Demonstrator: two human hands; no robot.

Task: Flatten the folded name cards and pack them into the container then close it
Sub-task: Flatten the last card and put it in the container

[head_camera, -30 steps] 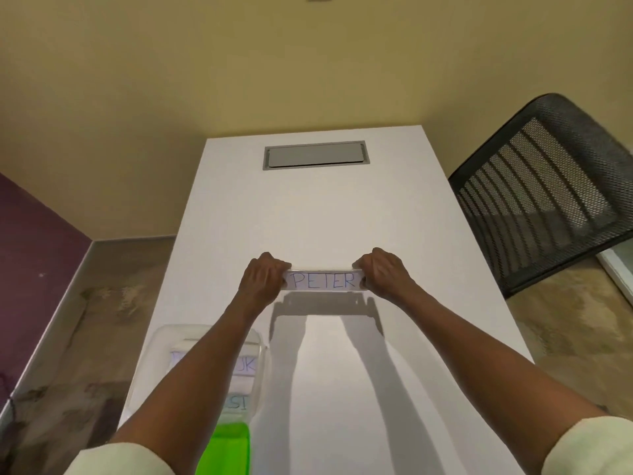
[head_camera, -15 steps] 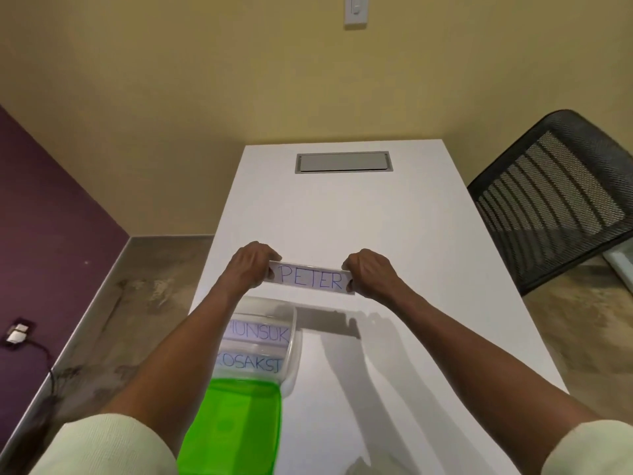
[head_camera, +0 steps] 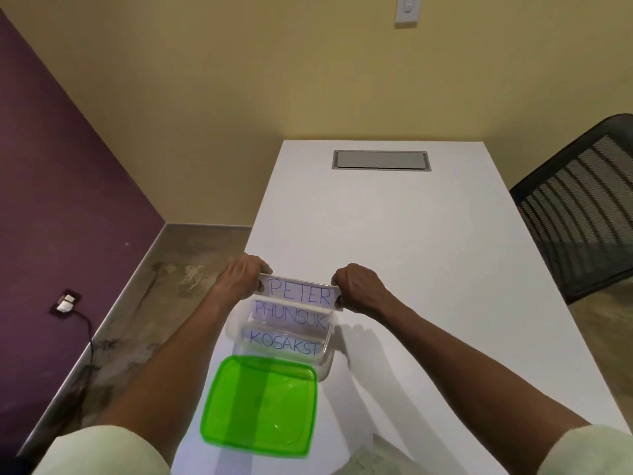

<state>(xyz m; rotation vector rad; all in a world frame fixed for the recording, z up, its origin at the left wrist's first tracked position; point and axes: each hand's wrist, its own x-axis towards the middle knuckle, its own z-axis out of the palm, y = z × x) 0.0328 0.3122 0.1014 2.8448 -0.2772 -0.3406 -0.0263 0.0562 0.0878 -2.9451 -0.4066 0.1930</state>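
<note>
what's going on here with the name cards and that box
A person is packing name cards into a clear container on a white table. The left hand and right hand each pinch one end of the PETER card, holding it over the container's far edge. The PHUNSUK card and KOSAKST card are already inside. The green lid lies on the table beside the container, so it is not closed yet.
</note>
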